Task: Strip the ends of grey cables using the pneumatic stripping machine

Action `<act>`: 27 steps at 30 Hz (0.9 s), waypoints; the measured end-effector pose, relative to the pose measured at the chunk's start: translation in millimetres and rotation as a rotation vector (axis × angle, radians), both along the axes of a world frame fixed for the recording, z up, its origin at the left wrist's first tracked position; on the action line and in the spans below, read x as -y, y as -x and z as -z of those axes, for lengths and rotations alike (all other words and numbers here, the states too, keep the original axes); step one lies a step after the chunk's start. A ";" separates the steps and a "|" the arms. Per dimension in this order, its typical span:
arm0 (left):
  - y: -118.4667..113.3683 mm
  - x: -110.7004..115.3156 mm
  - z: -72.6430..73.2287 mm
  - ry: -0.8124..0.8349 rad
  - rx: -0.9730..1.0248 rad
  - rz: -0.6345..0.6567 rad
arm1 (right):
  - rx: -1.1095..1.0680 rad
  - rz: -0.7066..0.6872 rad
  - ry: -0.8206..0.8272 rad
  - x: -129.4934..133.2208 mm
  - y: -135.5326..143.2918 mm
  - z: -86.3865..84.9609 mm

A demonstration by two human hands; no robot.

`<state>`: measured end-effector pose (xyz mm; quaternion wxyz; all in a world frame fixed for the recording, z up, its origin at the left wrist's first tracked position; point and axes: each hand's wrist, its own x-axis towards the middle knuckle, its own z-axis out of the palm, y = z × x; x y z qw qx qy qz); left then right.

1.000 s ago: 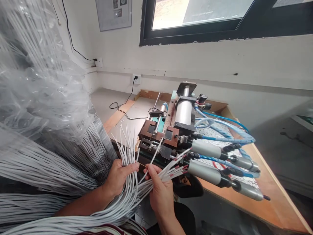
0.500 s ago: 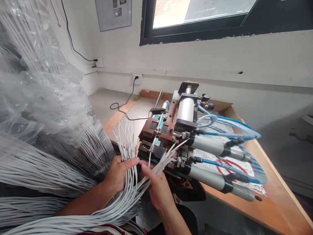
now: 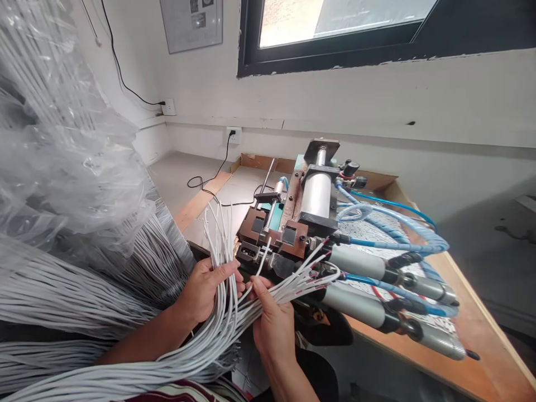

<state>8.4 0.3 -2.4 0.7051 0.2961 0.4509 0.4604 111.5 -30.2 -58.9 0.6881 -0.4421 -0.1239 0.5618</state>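
Note:
My left hand (image 3: pixel 209 287) is closed around a bunch of white cables (image 3: pixel 221 245) whose ends stick up. More white cables (image 3: pixel 299 279), some with pinkish-red wire showing at their ends, lie across my right hand (image 3: pixel 274 318) and point to the right. Between thumb and fingers that hand pinches a single white cable (image 3: pixel 264 258), its tip raised in front of the brown jaws (image 3: pixel 254 223) of a pneumatic machine (image 3: pixel 317 195). Both bunches run back down to the lower left. Part of the right fingers is hidden behind the cables.
Large bundles of grey-white cable (image 3: pixel 75 285), partly under clear plastic (image 3: pixel 71 184), fill the left side. Air cylinders (image 3: pixel 355 307) and blue hoses (image 3: pixel 397 243) extend to the right over a wood-edged table (image 3: pixel 473 329). A black power cord (image 3: pixel 215 190) runs to a wall socket (image 3: pixel 234 135).
The single cable's tip has come out from between the machine's jaws, which have moved apart. The cylinder rods at right have shifted outward. My right hand has moved slightly down.

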 end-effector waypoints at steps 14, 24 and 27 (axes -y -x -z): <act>2.1 -3.0 3.4 -0.104 -0.026 0.004 | -0.188 -0.045 0.067 -15.3 0.3 -16.7; 0.9 0.7 9.1 -0.220 -0.081 -0.033 | 0.360 -0.318 -0.062 12.8 -2.7 -9.2; -0.2 4.8 7.8 -0.212 -0.075 0.044 | 0.387 -0.238 -0.110 15.1 -1.4 -10.2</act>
